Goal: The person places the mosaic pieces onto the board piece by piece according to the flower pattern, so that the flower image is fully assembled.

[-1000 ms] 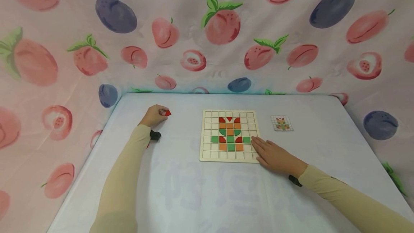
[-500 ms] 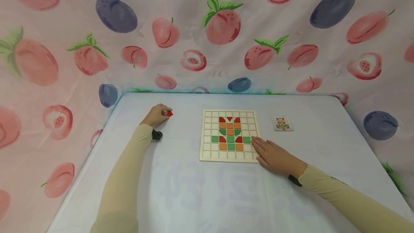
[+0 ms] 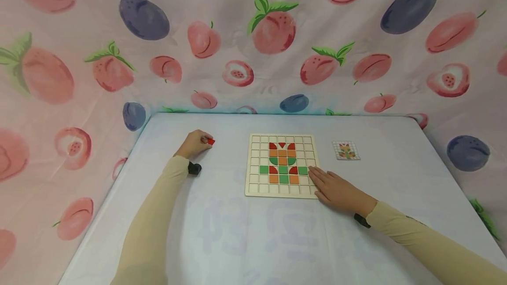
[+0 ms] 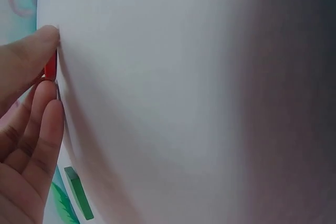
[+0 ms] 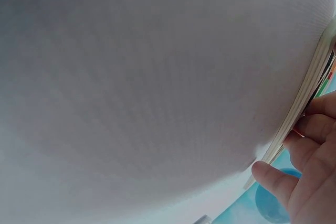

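Between the two hands lies the board (image 3: 282,188). The left hand (image 3: 194,144) pinches a red piece (image 3: 211,141) in its fingertips, left of the board. The right hand (image 3: 336,190) rests flat, fingers straight, on the board's near right corner.

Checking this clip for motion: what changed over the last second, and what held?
The left hand, pinching the red piece, slid slightly toward the grid board, carrying the piece along. Nothing was picked up or released. The right hand stayed flat on the board's near right corner; the coloured tiles on the board and the pattern card did not shift.
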Action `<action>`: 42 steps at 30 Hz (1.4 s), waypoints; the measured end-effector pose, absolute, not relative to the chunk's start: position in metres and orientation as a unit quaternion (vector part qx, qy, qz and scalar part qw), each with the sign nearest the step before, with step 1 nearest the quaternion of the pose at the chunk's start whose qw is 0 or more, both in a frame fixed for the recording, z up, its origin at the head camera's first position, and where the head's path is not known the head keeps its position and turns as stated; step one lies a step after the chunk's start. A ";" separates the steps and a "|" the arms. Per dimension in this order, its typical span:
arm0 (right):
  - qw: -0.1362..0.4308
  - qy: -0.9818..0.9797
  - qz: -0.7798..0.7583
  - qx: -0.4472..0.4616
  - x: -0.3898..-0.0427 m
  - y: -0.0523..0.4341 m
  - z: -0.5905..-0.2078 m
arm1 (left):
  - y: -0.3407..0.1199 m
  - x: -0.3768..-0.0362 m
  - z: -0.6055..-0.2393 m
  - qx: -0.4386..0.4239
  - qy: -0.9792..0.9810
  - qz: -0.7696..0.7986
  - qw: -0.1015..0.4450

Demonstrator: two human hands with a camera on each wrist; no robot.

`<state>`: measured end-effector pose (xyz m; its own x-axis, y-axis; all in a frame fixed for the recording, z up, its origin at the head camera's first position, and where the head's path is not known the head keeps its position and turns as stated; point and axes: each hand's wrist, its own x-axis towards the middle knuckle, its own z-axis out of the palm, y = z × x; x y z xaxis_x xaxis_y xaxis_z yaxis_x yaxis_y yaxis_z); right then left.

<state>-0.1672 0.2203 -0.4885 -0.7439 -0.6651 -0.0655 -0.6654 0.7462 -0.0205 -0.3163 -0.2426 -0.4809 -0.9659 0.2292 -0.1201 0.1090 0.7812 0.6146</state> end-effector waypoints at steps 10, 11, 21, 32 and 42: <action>0.023 0.932 0.000 -0.361 -0.166 0.221 -0.487 | -0.240 -0.316 -0.483 0.082 0.942 0.317 0.076; 0.023 0.932 -0.001 -0.361 -0.166 0.220 -0.487 | -0.240 -0.316 -0.483 0.081 0.942 0.317 0.072; 0.035 0.933 0.001 -0.359 -0.166 0.220 -0.485 | -0.241 -0.314 -0.483 0.078 0.942 0.320 0.069; 0.032 0.931 0.004 -0.364 -0.168 0.221 -0.488 | -0.230 -0.310 -0.477 0.084 0.942 0.320 0.063; 0.029 0.930 0.000 -0.367 -0.168 0.222 -0.489 | -0.184 -0.286 -0.464 0.116 0.927 0.352 0.057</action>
<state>-0.1680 0.2225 -0.4889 -0.7285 -0.6829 -0.0547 -0.6829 0.7302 -0.0218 -0.2860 -0.1840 -0.4637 -0.9665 0.2558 -0.0228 0.1761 0.7248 0.6661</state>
